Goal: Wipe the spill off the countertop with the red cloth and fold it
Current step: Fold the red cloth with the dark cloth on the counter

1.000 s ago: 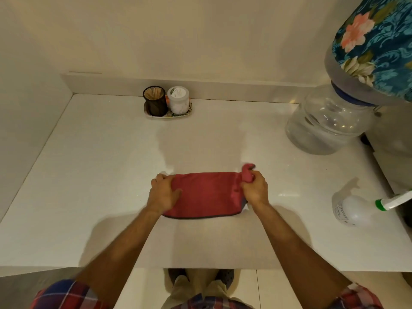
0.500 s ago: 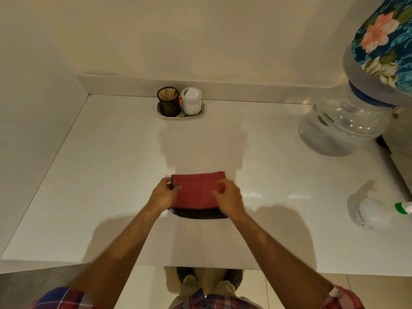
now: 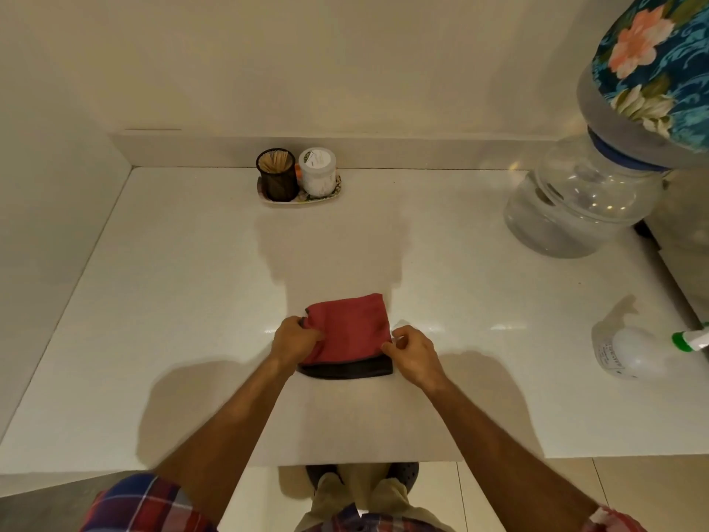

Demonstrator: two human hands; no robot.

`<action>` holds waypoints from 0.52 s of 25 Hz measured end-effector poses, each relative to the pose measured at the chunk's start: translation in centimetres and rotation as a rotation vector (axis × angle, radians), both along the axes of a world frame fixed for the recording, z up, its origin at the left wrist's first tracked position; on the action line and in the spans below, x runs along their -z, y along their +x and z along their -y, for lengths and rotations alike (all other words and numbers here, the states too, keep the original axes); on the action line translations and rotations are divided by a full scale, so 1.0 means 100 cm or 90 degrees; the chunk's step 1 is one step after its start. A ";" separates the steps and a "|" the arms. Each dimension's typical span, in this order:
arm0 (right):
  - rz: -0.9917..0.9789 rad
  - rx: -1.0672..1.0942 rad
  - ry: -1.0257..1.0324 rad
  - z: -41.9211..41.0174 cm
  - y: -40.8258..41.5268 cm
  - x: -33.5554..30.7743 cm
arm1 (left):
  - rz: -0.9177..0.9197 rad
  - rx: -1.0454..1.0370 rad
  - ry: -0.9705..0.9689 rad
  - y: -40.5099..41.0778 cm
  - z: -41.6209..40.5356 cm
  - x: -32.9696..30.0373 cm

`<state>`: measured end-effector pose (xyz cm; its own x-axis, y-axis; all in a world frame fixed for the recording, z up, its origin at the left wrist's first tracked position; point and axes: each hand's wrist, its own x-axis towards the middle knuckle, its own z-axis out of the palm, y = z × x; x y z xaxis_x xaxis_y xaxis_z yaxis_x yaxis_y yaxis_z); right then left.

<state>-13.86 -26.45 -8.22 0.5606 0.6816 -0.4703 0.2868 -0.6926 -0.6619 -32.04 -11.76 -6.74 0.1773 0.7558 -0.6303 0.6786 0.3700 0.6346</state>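
The red cloth [image 3: 351, 332] lies folded into a small square on the white countertop [image 3: 184, 286], with a dark hem showing along its near edge. My left hand [image 3: 293, 339] pinches the cloth's left edge. My right hand [image 3: 412, 353] pinches the near right corner between thumb and fingers. No spill is visible on the glossy surface.
A small tray [image 3: 299, 197] at the back wall holds a black toothpick cup and a white jar. A clear water jug [image 3: 583, 209] under a floral cover stands at the back right. A white spray bottle [image 3: 644, 353] lies at the right edge.
The long strip of cloth has been folded right over left into a small square. My right hand moved left with the fold, then shifted to the square's right corner.
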 end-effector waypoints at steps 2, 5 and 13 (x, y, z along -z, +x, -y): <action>-0.011 0.006 -0.001 0.007 0.009 0.000 | -0.050 0.038 0.053 0.003 0.002 0.000; -0.038 0.001 0.011 0.013 0.013 0.001 | -0.072 0.085 0.100 0.006 0.004 0.003; -0.088 0.009 0.039 0.012 0.022 -0.006 | 0.081 0.029 0.118 0.036 0.007 -0.029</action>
